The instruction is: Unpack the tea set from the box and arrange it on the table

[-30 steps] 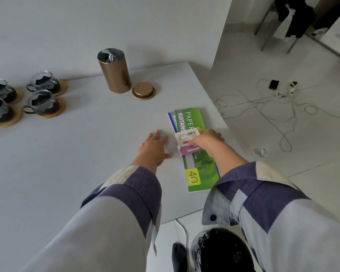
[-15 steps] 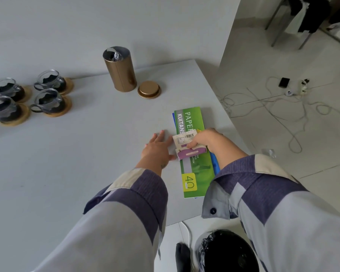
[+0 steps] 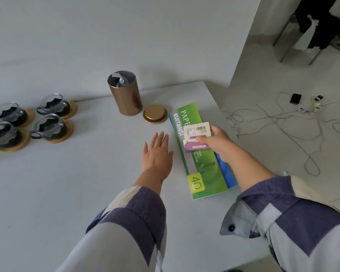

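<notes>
Grey table (image 3: 57,193) meets tiled floor (image 3: 273,146), cables (image 3: 302,132).

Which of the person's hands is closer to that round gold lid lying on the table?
The left. The left hand lies flat and open on the table just below the gold lid. The right hand is further off to the lid's right, holding a small packet over the green booklet.

I stand at a pale grey table (image 3: 47,193) that fills the lower left of the frame, pushed against a plain grey wall (image 3: 106,36) across the top. At right, past the wall's corner, lies a light tiled floor (image 3: 283,146) in soft daylight. White cables (image 3: 294,122) loop over it, near a small black device (image 3: 295,98). In the upper right, dark clothes (image 3: 318,22) hang on a metal-legged stand.
</notes>
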Demonstrator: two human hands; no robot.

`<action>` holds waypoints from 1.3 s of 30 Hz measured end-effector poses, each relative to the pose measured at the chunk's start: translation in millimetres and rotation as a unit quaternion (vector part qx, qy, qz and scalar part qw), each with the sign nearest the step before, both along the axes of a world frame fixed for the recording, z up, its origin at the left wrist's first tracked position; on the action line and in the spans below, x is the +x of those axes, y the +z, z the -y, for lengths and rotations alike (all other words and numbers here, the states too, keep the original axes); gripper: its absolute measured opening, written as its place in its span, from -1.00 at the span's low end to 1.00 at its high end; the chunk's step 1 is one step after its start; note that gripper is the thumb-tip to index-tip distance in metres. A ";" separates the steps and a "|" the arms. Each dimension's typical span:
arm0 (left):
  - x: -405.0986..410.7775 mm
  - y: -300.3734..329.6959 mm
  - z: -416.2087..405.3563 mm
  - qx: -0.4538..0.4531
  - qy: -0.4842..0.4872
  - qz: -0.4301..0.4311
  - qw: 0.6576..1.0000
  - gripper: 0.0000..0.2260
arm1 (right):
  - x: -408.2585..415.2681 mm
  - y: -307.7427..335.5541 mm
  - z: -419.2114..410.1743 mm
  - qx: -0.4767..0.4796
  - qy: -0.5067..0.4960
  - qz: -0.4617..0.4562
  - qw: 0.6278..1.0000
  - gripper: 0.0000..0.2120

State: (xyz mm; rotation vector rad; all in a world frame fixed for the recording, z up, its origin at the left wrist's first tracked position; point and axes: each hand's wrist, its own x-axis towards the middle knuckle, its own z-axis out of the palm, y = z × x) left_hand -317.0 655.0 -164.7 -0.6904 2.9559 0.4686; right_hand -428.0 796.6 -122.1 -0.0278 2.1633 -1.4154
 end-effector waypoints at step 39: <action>-20.4 -10.4 37.4 -0.045 0.008 0.013 0.999 -0.46 | -51.6 -19.9 60.4 0.320 0.143 -0.279 0.894 -0.60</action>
